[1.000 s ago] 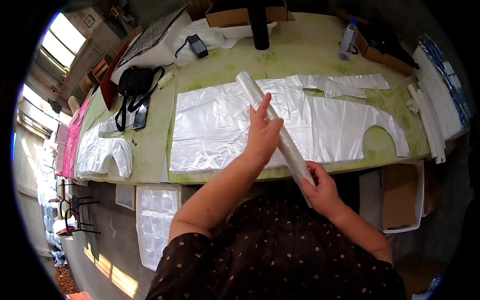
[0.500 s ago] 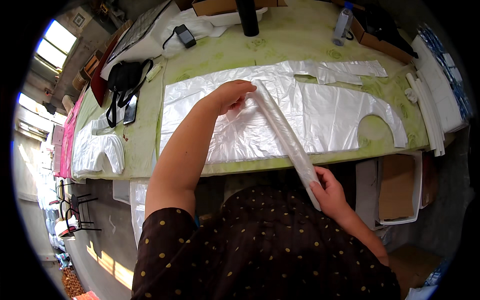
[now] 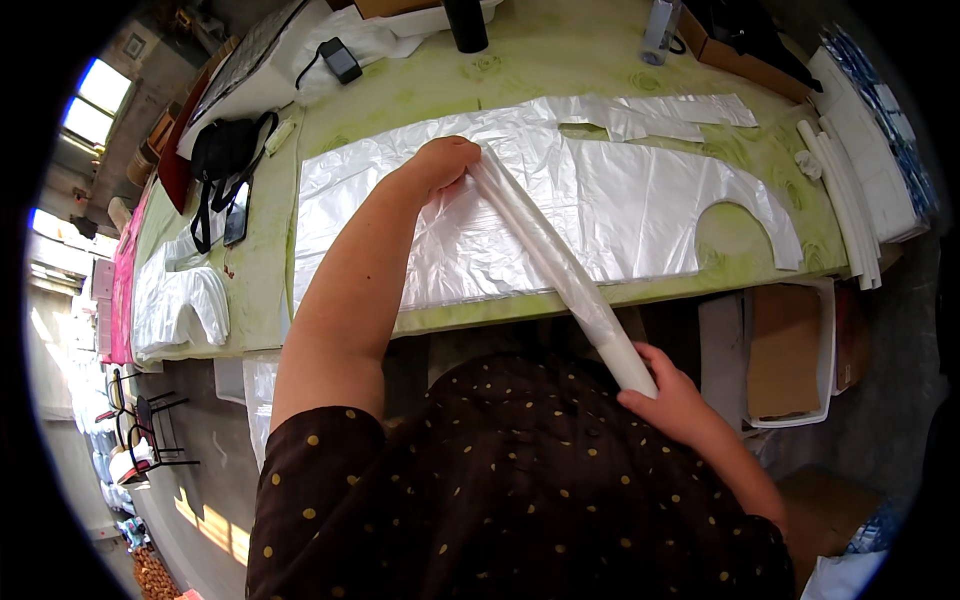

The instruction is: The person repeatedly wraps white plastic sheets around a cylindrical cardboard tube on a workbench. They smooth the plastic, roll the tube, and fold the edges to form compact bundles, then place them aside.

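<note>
A long narrow roll of clear plastic film (image 3: 560,272) slants from the middle of the table down toward my body. My left hand (image 3: 447,165) is closed at the roll's far end, fingers curled under and partly hidden. At the near end, beyond the table edge, my right hand (image 3: 668,398) grips the roll, thumb on top. Beneath the roll, a stack of shiny translucent plastic sheets (image 3: 640,215) lies flat on the table, cut with strap-like strips and a curved opening on the right.
The table wears a green floral cover (image 3: 560,70). Left are a black bag (image 3: 222,150), a phone (image 3: 237,215) and more cut plastic (image 3: 180,305). White tubes (image 3: 845,205) lie right. A black cylinder (image 3: 465,25), a handheld device (image 3: 340,62) and a bottle (image 3: 660,32) stand farther back.
The whole view has shifted slightly, so the table sits higher and farther left. My right hand has moved to the roll's near end, which earlier stuck out past it. My left hand stays at the far end.
</note>
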Demonstrator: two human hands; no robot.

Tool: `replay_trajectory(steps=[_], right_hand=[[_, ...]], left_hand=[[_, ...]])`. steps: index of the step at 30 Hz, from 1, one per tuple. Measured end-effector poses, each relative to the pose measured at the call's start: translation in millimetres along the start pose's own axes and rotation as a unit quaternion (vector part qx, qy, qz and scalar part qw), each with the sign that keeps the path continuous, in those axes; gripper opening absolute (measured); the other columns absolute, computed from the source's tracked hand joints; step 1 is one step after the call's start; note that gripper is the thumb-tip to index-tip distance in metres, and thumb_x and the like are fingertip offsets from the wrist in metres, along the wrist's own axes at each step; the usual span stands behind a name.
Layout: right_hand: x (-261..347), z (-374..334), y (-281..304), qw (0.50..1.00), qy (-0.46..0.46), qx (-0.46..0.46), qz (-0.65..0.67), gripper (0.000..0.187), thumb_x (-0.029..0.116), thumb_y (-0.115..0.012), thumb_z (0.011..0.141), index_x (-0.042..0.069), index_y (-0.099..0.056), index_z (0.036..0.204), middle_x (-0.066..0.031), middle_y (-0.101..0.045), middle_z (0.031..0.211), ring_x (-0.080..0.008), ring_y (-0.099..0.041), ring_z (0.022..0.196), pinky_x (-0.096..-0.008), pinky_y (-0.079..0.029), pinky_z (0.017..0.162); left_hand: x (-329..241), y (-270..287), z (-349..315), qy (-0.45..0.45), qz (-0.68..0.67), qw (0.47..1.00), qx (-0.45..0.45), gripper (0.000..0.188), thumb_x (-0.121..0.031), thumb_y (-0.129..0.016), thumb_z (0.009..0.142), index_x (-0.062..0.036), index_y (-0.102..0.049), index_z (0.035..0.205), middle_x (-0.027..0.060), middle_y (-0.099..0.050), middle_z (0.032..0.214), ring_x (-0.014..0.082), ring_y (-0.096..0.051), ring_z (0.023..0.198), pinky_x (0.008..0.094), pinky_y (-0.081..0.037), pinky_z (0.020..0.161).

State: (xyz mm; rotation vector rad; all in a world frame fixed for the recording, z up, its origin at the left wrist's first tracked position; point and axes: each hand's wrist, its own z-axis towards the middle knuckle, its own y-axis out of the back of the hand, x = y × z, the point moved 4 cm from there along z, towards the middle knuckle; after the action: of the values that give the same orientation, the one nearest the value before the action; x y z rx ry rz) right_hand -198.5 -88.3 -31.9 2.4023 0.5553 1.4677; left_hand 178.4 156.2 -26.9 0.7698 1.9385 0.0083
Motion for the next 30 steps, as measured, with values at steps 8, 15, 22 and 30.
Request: replay_trajectory(steps=[8, 15, 22, 30], right_hand=[[-118, -136, 60, 0.974, -0.206, 0.093, -0.032, 0.054, 0.011, -0.082, 0.08, 0.005, -0.058, 0.128, -0.0067, -0.069, 0.103, -0.0169, -0.065, 0.093, -0.0326, -0.055, 0.083], [-135, -144, 61, 0.966, -0.218, -0.01, 0.142, 0.056, -0.004, -0.077, 0.076, 0.004, -0.058, 0.128, -0.003, -0.066, 0.105, -0.0141, -0.063, 0.095, -0.0308, -0.054, 0.084], [-67, -60, 83, 0.99, 0.0, -0.124, 0.062, 0.059, 0.013, -0.077, 0.082, 0.002, -0.055, 0.135, -0.007, -0.063, 0.117, -0.0177, -0.06, 0.106, -0.0345, -0.05, 0.094], [59, 65, 113, 0.91, 0.229, -0.087, -0.334, 0.046, 0.027, -0.077, 0.085, 0.005, -0.063, 0.122, -0.0155, -0.064, 0.108, -0.0372, -0.059, 0.105, -0.0448, -0.049, 0.093]], left_hand=[[0, -2, 10, -0.072, 0.2, 0.973, -0.091, 0.031, -0.028, -0.06, 0.092, -0.007, -0.071, 0.112, 0.0083, -0.07, 0.09, 0.0222, -0.066, 0.077, 0.0357, -0.054, 0.071], [-19, -4, 10, -0.191, 0.251, 0.922, -0.223, 0.047, -0.031, -0.061, 0.089, -0.0058, -0.06, 0.13, 0.0195, -0.062, 0.126, 0.0361, -0.062, 0.113, 0.0427, -0.049, 0.1], [33, -90, -124, -0.499, 0.416, 0.759, -0.035, 0.087, -0.034, -0.074, 0.084, -0.0018, -0.034, 0.154, 0.023, -0.032, 0.16, 0.0442, -0.025, 0.151, 0.0551, -0.02, 0.124], [66, -109, -164, -0.524, 0.453, 0.717, 0.08, 0.079, -0.025, -0.073, 0.083, -0.0068, -0.041, 0.153, 0.0128, -0.041, 0.157, 0.0336, -0.032, 0.15, 0.0502, -0.024, 0.125]])
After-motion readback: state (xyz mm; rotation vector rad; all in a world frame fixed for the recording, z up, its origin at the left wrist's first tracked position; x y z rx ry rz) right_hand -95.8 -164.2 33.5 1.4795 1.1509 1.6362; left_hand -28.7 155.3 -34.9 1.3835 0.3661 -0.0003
